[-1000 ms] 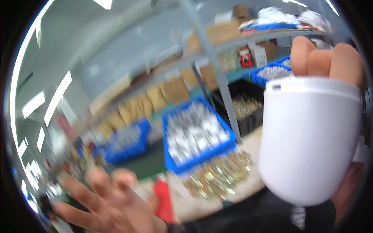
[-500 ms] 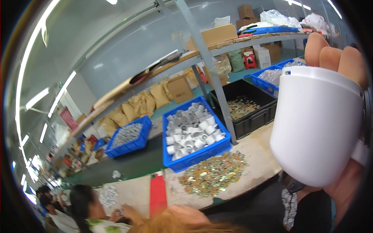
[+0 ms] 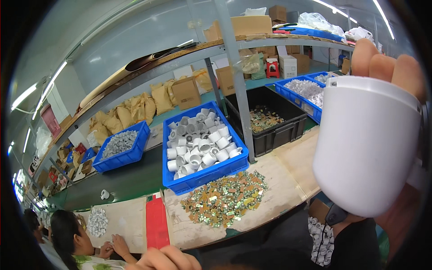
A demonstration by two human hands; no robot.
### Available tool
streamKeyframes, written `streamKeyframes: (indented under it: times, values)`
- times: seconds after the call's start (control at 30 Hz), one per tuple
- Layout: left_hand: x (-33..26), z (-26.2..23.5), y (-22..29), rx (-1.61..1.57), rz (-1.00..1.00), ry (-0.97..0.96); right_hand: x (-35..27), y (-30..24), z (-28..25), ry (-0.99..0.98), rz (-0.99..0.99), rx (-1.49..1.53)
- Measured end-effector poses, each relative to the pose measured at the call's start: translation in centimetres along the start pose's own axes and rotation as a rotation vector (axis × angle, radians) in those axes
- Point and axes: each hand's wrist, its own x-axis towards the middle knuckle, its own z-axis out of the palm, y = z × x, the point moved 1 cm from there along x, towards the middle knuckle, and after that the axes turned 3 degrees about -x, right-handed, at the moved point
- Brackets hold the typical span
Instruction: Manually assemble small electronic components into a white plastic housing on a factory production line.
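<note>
Close in front of me at the right, my right hand (image 3: 378, 63) is closed around a large white plastic cup-shaped housing (image 3: 366, 144) with a rounded bottom and stepped rim. Its fingertips show above the rim; the housing hides most of the hand. At the bottom edge my left hand (image 3: 166, 259) has its fingers curled; anything inside them is hidden. It is nearest a red strip (image 3: 156, 220) on the bench. Beyond lies a pile of small green and orange circuit boards (image 3: 225, 198). A blue crate (image 3: 207, 173) of white plastic cups stands behind the pile.
A black crate (image 3: 279, 139) with more boards stands beside a grey post (image 3: 240, 90). Another blue crate (image 3: 121, 159) holds small grey-white parts. A co-worker (image 3: 67, 236) handles something beside a white pile (image 3: 97, 221). White parts (image 3: 320, 245) lie low at right.
The view has turned, so the bench and crates sit farther left and more level. My left hand has come into clearer sight, farther left. The white housing stays in my right hand.
</note>
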Motion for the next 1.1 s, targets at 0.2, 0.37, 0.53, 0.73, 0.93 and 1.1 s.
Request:
streamKeyframes:
  times: [0.2,0.37,0.53,0.73,0.93,1.1]
  values:
    - [1.0,0.0,0.1,0.026,-0.040,-0.086,-0.4,0.1,-0.4,-0.008,0.014,0.003]
    - [2.7,-0.7,-0.6,0.044,-0.096,-0.165,-1.9,0.0,-0.9,-0.007,0.044,-0.009]
    - [5.2,-1.3,-1.2,0.047,-0.135,-0.243,-2.5,-0.2,-1.8,-0.024,0.064,-0.020]
    - [6.3,-4.3,-3.1,-0.023,-0.084,-0.307,-1.2,-0.3,-1.5,-0.158,0.043,-0.011]
    - [1.8,-6.2,-5.8,-0.070,0.086,-0.168,0.4,1.0,3.0,-0.380,-0.021,0.208]
    - [-3.3,-4.5,-5.9,-0.152,0.117,0.056,1.1,-0.5,6.3,-0.574,0.071,0.458]
